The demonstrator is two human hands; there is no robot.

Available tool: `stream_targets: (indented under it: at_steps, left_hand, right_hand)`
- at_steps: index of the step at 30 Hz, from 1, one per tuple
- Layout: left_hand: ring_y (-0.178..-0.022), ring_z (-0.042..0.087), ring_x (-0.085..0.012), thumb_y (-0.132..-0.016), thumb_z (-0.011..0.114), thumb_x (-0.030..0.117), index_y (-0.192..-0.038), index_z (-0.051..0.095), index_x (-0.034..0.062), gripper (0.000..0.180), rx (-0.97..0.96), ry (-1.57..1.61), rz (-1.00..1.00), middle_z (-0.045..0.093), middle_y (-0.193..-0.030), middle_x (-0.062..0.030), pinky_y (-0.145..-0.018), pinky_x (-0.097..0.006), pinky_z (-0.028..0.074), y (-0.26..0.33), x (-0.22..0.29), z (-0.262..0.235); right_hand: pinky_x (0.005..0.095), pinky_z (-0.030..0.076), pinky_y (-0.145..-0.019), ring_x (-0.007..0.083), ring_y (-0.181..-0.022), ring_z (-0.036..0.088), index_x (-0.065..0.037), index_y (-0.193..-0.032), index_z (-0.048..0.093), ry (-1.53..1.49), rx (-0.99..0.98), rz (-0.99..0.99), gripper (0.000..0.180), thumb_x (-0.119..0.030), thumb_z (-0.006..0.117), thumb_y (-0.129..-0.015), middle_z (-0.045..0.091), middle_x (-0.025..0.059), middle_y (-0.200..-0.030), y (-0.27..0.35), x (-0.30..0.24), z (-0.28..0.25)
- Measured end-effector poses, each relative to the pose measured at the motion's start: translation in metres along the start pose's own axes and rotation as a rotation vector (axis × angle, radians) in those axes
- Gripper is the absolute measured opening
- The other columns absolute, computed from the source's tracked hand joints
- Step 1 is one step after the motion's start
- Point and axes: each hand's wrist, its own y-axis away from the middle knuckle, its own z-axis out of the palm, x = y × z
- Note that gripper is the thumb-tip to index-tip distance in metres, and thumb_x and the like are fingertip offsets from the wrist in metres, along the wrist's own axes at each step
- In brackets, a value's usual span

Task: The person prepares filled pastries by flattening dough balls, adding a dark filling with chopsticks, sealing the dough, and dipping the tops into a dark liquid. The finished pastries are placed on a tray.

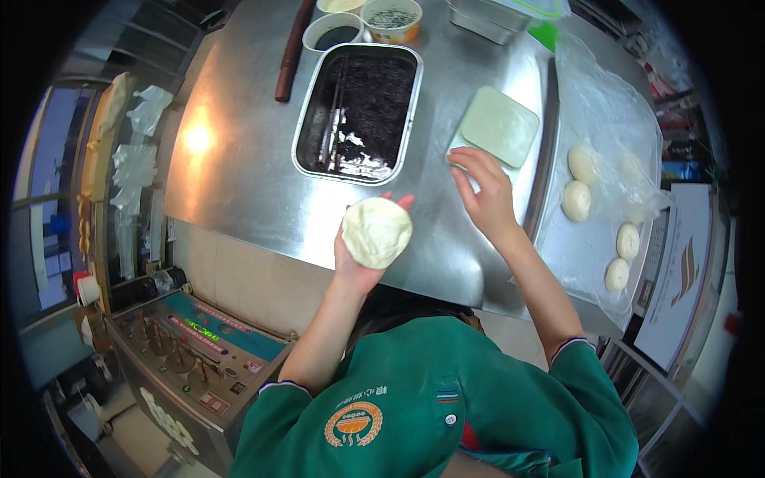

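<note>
A flattened round of pale dough [376,232] lies on the upturned palm of my left hand [360,263], held above the near edge of the steel table [239,159]. My right hand [482,187] hovers over the table with fingers apart and nothing in it, its fingertips at the near corner of a pale green board [500,125]. A steel tray [304,143] of dark filling with a utensil in it sits just beyond my left hand.
Several dough balls [577,201] rest on a tray [574,247] under clear plastic film at the right. A wooden rolling pin [292,49], small bowls [390,19] and a steel container [490,20] stand at the far side. A machine with a control panel [199,334] is at lower left.
</note>
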Motion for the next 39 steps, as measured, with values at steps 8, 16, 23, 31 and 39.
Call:
stream_targets:
  at_steps: [8, 16, 23, 31, 39]
  left_hand:
    - [-0.121, 0.051, -0.0320, -0.099, 0.027, 0.049, -0.134, 0.042, -0.0042, 0.065, 0.266, -0.057, 0.266, 0.054, -0.127, -0.0174, -0.103, -0.042, 0.041, 0.042, 0.045, -0.051]
    - [-0.123, 0.049, -0.0309, -0.101, 0.029, 0.042, -0.135, 0.040, -0.0040, 0.059, 0.139, -0.008, 0.186, 0.049, -0.134, -0.0218, -0.105, -0.043, 0.039, 0.030, 0.100, -0.046]
    - [-0.114, 0.057, -0.0324, -0.102, 0.025, 0.044, -0.132, 0.045, -0.0028, 0.059, 0.189, -0.101, -0.003, 0.055, -0.128, -0.0175, -0.100, -0.044, 0.045, 0.007, 0.130, -0.032]
    - [-0.117, 0.055, -0.0339, -0.103, 0.021, 0.041, -0.135, 0.042, -0.0027, 0.058, 0.144, -0.186, -0.187, 0.055, -0.127, -0.0174, -0.102, -0.043, 0.043, -0.024, 0.115, -0.019]
    - [-0.117, 0.056, -0.0331, -0.103, 0.021, 0.042, -0.135, 0.042, -0.0020, 0.059, 0.134, -0.184, -0.157, 0.056, -0.124, -0.0213, -0.102, -0.043, 0.043, -0.032, 0.099, -0.014]
  right_hand:
    - [0.0363, 0.051, -0.076, 0.0253, -0.091, 0.059, -0.005, -0.087, 0.069, 0.306, -0.414, -0.407, 0.016, -0.006, 0.059, -0.075, 0.056, 0.0103, -0.098, -0.115, 0.003, 0.170]
    - [0.0333, 0.048, -0.072, 0.0235, -0.080, 0.058, -0.007, -0.080, 0.059, 0.418, -0.393, -0.613, 0.008, -0.010, 0.059, -0.073, 0.052, 0.0083, -0.087, -0.164, -0.014, 0.170]
    - [0.0256, 0.047, -0.054, 0.0173, -0.061, 0.060, 0.000, -0.095, 0.067, -0.186, -0.311, 0.060, 0.013, 0.000, 0.065, -0.082, 0.063, 0.0093, -0.084, -0.112, -0.081, 0.083]
    - [0.0289, 0.051, -0.063, 0.0242, -0.072, 0.066, 0.001, -0.088, 0.066, -0.034, -0.293, 0.107, 0.012, 0.003, 0.067, -0.077, 0.065, 0.0122, -0.083, -0.096, -0.089, 0.054]
    - [0.0318, 0.046, -0.055, 0.0251, -0.060, 0.060, 0.002, -0.078, 0.061, 0.032, -0.351, 0.126, 0.010, -0.004, 0.069, -0.079, 0.060, 0.0124, -0.071, -0.108, -0.061, 0.046]
